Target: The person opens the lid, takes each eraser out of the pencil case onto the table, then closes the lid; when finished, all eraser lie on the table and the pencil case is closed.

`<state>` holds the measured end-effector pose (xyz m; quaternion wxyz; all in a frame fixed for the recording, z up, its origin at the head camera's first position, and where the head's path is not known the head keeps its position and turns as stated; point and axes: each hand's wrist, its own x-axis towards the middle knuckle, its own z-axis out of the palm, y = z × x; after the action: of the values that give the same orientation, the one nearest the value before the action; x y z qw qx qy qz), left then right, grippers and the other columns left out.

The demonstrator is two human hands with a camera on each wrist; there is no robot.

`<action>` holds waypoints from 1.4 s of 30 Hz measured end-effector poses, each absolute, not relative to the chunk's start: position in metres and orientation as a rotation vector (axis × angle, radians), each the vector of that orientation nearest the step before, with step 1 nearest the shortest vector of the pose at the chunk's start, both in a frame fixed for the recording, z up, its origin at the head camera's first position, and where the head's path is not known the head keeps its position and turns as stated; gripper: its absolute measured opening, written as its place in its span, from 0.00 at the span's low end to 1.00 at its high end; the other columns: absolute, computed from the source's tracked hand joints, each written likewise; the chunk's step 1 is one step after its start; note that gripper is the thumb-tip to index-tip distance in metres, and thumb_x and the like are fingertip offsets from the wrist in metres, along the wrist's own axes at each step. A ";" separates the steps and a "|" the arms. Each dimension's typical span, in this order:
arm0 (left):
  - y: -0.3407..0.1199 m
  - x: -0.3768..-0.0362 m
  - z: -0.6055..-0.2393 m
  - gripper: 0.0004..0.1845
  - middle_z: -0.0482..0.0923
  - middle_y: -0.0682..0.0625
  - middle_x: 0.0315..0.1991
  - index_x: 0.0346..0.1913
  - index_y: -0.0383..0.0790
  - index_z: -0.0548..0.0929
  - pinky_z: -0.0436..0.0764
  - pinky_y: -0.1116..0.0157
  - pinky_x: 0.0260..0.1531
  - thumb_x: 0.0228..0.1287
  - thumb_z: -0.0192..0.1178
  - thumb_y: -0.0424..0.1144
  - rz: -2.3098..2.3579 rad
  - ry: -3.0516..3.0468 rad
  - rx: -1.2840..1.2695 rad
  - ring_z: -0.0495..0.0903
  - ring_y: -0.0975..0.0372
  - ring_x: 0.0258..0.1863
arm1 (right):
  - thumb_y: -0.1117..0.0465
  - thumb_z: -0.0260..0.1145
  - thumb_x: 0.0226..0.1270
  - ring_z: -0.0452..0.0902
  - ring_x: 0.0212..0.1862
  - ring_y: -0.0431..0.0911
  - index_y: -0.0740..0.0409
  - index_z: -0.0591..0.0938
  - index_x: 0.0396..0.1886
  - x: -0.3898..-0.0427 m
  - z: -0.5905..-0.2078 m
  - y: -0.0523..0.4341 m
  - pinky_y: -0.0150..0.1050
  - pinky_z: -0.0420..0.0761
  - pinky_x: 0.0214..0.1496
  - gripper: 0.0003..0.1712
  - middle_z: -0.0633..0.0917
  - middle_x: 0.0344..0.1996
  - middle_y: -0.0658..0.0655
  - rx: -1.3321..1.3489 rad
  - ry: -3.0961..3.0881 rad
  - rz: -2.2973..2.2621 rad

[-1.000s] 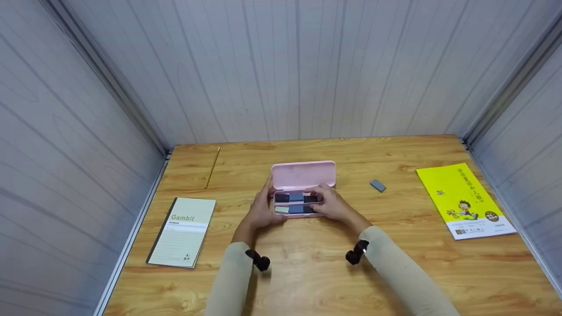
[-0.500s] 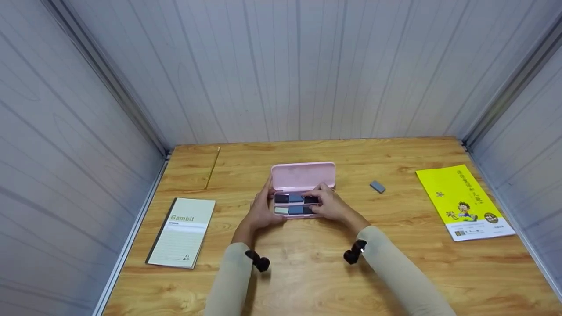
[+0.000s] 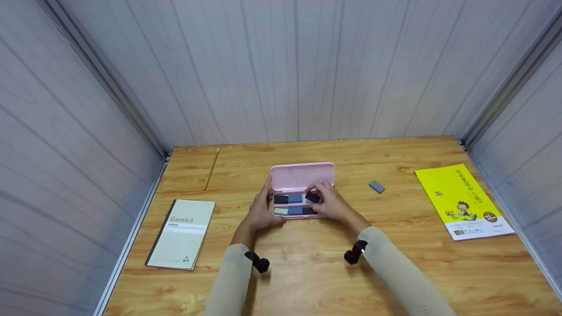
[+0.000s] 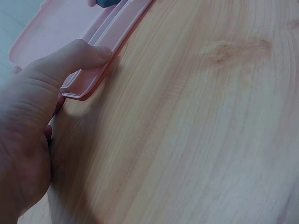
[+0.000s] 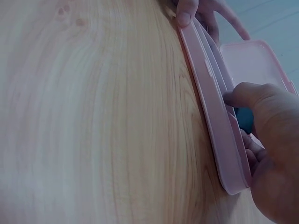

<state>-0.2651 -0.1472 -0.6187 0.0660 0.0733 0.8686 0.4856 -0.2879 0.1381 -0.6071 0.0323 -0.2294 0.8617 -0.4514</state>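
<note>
An open pink pencil case (image 3: 302,176) lies in the middle of the table, its lid tilted back. Two rows of erasers fill its tray; a blue-grey eraser (image 3: 295,199), a black eraser (image 3: 281,199) and a whitish eraser (image 3: 281,211) show among them. My left hand (image 3: 262,214) grips the case's left end, thumb over the front rim. At the right end of the back row, my right hand (image 3: 332,203) pinches a black eraser (image 3: 312,196), which is tilted and partly raised from the tray. My right fingers partly hide the tray's right end.
A blue-grey eraser (image 3: 376,186) lies on the table right of the case. Farther right is a yellow booklet (image 3: 459,193). On the left are a Gambit notebook (image 3: 186,237) and a pencil (image 3: 211,169). Panel walls (image 3: 298,70) enclose the table's back and sides.
The black eraser at the right of the back row has tilted and come partly up in my right hand's fingers. My left hand stays on the case.
</note>
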 end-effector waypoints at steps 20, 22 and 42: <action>-0.147 -0.265 -0.620 0.80 0.76 0.43 0.77 0.95 0.59 0.44 0.58 0.43 0.84 0.46 0.91 0.38 1.480 2.611 0.194 0.69 0.49 0.77 | 0.78 0.72 0.66 0.80 0.45 0.51 0.64 0.84 0.61 -0.290 -0.600 0.144 0.30 0.79 0.47 0.24 0.80 0.52 0.70 -0.652 2.637 -1.583; -0.148 -0.264 -0.620 0.80 0.76 0.42 0.76 0.95 0.58 0.43 0.58 0.43 0.84 0.45 0.90 0.38 1.488 2.610 0.212 0.69 0.49 0.77 | 0.78 0.71 0.67 0.79 0.45 0.50 0.64 0.84 0.62 -0.290 -0.597 0.146 0.29 0.79 0.47 0.24 0.80 0.52 0.70 -0.639 2.625 -1.580; -0.148 -0.263 -0.622 0.78 0.79 0.42 0.72 0.93 0.59 0.47 0.58 0.44 0.79 0.44 0.90 0.37 1.566 2.592 0.249 0.75 0.49 0.72 | 0.75 0.73 0.70 0.79 0.48 0.50 0.65 0.84 0.63 -0.290 -0.596 0.208 0.32 0.78 0.52 0.22 0.81 0.50 0.68 -0.528 2.732 -1.531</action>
<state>-0.2627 -0.1483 -0.6216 0.0515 0.0818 0.8518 0.5148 -0.2898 0.2075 -0.5955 -0.0169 -0.1661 0.8601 -0.4820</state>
